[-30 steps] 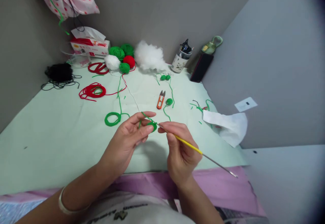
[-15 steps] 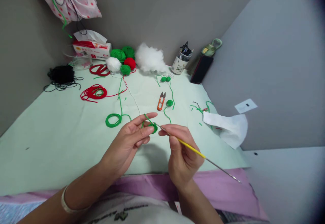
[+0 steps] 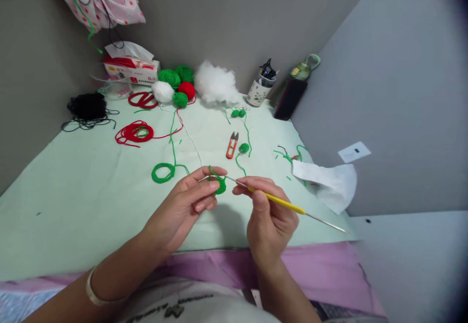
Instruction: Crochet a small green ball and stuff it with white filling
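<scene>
Pinched between the thumb and fingers of my left hand is a small green crochet piece. Green yarn passes over the left index finger and trails to a loose green coil on the table. My right hand grips a crochet hook by its yellow handle, much like a pen. The hook's thin metal tip meets the top edge of the green piece, while its other metal end points down to the right. Just beyond the hands lie orange thread snips and a small green crocheted ball with a yarn tail.
Yarn balls, white stuffing, a tissue box and a pen cup line the back. Red yarn and black yarn lie left. A phone leans at back right, near white paper.
My right hand has shifted slightly right and the hook lies at a flatter angle. The green piece has turned a little in my left fingers, showing more of its face.
</scene>
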A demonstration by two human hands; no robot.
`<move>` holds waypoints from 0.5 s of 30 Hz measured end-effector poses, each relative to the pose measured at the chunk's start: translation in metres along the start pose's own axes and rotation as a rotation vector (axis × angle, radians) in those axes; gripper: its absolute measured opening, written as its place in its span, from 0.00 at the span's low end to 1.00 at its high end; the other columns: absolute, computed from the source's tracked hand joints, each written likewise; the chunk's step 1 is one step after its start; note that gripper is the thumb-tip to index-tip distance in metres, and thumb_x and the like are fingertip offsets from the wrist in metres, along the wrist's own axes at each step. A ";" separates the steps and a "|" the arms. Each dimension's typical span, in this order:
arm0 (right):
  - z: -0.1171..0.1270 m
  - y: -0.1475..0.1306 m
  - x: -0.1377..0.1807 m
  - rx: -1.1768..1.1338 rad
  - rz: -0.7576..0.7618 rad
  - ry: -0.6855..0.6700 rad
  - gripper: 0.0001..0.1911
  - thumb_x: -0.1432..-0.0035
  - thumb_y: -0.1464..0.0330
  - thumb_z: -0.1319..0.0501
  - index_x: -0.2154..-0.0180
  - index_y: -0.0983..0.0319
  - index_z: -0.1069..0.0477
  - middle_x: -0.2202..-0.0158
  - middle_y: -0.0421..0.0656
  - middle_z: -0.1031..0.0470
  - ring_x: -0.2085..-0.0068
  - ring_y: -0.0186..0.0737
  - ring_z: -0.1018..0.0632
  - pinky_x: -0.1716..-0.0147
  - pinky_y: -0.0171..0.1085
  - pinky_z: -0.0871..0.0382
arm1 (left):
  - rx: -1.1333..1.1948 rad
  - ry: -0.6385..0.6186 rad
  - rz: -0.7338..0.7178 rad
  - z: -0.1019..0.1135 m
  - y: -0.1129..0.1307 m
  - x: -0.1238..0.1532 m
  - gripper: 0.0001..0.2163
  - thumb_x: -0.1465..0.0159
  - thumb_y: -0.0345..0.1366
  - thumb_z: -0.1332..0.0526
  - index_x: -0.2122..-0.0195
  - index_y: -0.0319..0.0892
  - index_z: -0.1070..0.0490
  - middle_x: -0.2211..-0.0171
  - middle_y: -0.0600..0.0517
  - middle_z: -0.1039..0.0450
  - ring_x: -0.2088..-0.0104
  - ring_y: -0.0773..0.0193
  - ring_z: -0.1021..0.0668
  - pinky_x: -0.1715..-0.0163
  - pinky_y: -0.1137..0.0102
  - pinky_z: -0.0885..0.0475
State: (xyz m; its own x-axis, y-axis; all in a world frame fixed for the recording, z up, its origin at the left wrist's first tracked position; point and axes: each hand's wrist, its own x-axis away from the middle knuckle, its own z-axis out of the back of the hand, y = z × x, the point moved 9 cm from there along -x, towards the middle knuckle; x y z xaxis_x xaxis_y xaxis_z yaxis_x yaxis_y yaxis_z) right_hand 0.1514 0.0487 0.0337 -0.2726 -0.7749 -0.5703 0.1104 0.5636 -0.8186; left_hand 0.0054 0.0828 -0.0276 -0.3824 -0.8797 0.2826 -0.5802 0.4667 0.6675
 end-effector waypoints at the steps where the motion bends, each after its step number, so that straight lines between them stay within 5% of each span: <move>1: 0.001 0.000 0.000 -0.014 -0.001 0.011 0.11 0.29 0.72 0.39 0.54 0.54 0.18 0.60 0.41 0.17 0.64 0.37 0.17 0.66 0.39 0.19 | 0.004 0.002 -0.002 0.000 0.001 0.000 0.06 0.36 0.32 0.28 0.58 0.40 0.17 0.76 0.62 0.43 0.80 0.78 0.47 0.73 0.80 0.37; 15: -0.002 -0.005 0.002 -0.015 0.017 -0.021 0.11 0.28 0.71 0.40 0.54 0.56 0.18 0.62 0.44 0.17 0.63 0.40 0.18 0.69 0.41 0.17 | 0.014 -0.001 -0.017 0.000 0.001 -0.001 0.02 0.37 0.29 0.29 0.63 0.40 0.18 0.74 0.61 0.40 0.80 0.79 0.45 0.74 0.81 0.36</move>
State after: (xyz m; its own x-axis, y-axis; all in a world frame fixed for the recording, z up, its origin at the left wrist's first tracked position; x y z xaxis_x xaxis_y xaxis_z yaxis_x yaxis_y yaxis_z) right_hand 0.1483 0.0451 0.0374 -0.2507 -0.7706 -0.5859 0.1007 0.5812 -0.8075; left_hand 0.0053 0.0836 -0.0273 -0.3730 -0.8873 0.2711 -0.5968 0.4532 0.6622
